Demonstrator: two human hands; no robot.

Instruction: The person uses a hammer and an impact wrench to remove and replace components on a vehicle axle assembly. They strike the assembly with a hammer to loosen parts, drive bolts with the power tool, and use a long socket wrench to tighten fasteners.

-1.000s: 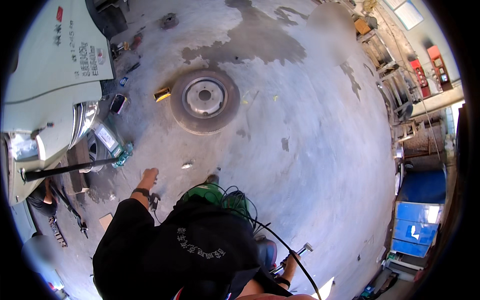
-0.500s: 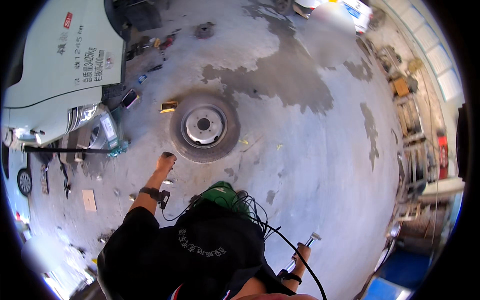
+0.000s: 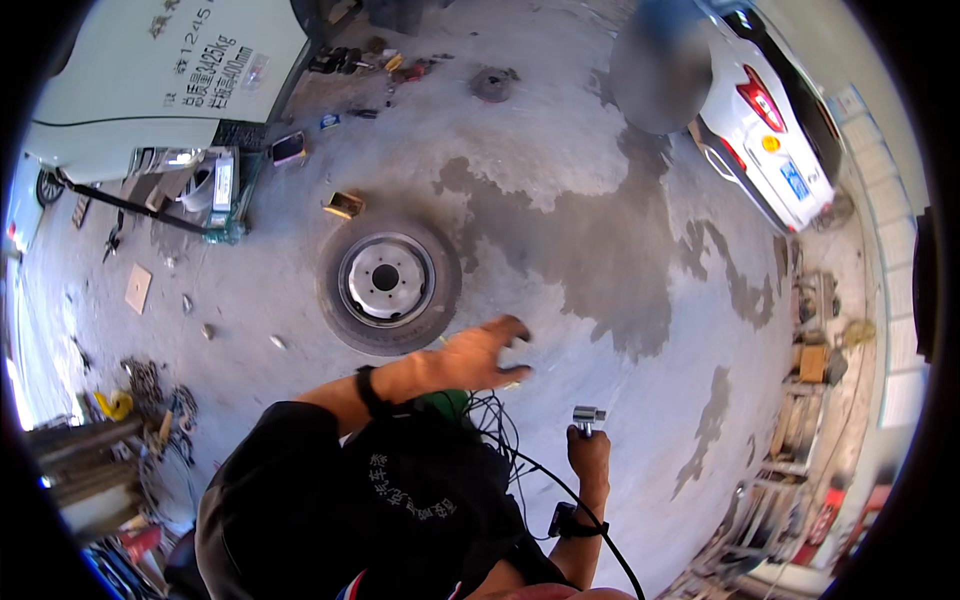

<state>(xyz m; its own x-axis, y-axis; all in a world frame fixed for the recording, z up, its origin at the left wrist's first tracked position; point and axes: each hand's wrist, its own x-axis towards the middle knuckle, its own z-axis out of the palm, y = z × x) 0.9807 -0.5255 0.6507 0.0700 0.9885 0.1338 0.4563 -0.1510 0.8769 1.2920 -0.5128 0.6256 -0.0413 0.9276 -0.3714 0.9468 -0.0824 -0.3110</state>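
My left hand reaches across in front of my body, its fingers spread and nothing between them. Beyond it, a truck wheel with a black tire and silver rim lies flat on the concrete floor. Low on my right, my right hand is closed around a chrome socket wrench. Its thick metal head sticks up above my fist; the rest of the bar is mostly hidden by the hand and forearm. Black cables hang loosely against my front, over something green.
A small yellow box sits just past the tire. To the far left is a pale truck body, with a white car at far right. Scrap and tools line the right wall; chains lie at left.
My left hand has swung right, from beside the wheel to in front of me, and opened. The right hand has come forward with the wrench. My view has turned, bringing more of the white car in.
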